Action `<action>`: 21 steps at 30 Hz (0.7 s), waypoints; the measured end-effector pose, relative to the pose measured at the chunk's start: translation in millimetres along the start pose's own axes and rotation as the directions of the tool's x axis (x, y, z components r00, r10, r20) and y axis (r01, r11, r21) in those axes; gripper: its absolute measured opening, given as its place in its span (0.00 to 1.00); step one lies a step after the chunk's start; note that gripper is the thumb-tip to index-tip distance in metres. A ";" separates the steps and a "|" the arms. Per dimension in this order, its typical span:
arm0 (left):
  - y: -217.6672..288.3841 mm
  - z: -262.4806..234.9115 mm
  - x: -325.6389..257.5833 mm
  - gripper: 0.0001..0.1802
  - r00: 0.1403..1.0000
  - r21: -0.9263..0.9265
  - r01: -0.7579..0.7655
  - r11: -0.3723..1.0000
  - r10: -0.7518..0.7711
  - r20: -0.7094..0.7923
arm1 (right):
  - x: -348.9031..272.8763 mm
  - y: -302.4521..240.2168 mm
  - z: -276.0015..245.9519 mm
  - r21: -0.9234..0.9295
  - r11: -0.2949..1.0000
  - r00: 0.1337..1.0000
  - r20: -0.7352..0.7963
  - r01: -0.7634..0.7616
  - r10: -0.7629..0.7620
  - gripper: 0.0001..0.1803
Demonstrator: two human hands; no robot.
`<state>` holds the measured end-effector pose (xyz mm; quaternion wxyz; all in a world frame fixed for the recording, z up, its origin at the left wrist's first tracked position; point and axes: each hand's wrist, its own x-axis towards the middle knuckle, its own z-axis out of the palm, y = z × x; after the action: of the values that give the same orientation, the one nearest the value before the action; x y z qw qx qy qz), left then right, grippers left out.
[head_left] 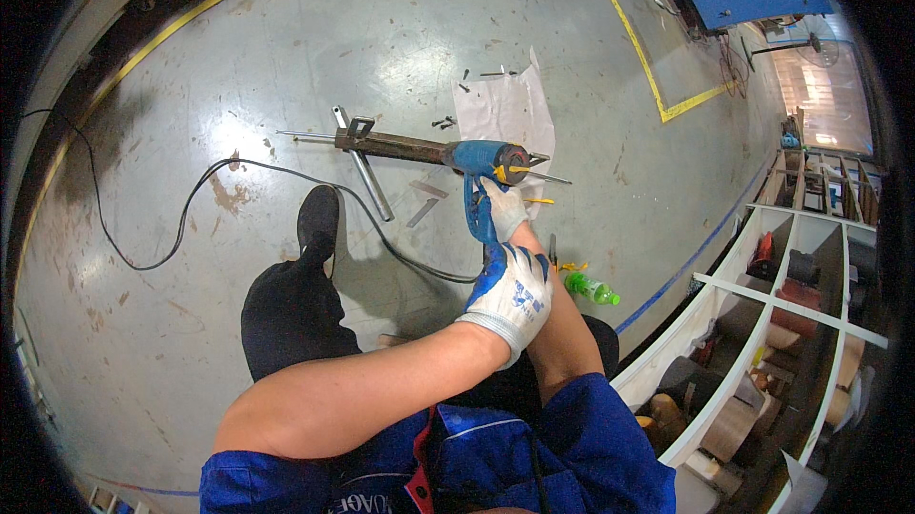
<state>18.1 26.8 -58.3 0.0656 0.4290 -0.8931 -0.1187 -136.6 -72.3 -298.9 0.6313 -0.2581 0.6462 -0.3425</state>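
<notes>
A blue corded power tool with a pistol-like handle [479,159] is held in front of me, its exact kind unclear. My left hand [510,299], in a white and blue glove, wraps around the lower end of its handle. Farther up, my gloved right hand [505,209] closes on the grip just under the body. To the left of the body, and in line with it, lies a long dark bar [400,145]. A silver metal bar [367,171] crosses that dark bar near its left part. Whether the tool touches the dark bar cannot be made out.
A black cable [286,166] snakes left across the grey floor. Crumpled white paper [505,109] lies beyond the tool, with several dark bolts [444,122] nearby. Small flat metal pieces [424,204] sit by my foot. A green bottle [593,289] and a compartment shelf [743,371] are at right.
</notes>
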 end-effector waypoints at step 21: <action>9.3 -0.8 6.0 0.14 0.999 -0.033 -0.027 0.999 0.028 0.033 | 40.6 45.3 -68.4 -0.822 0.229 0.776 0.344 0.521 -0.529 0.16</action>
<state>7.5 27.5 -54.9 0.0593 0.4136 -0.8978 -0.1392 -202.9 -66.8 -361.7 0.2427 -0.7475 0.6016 -0.1430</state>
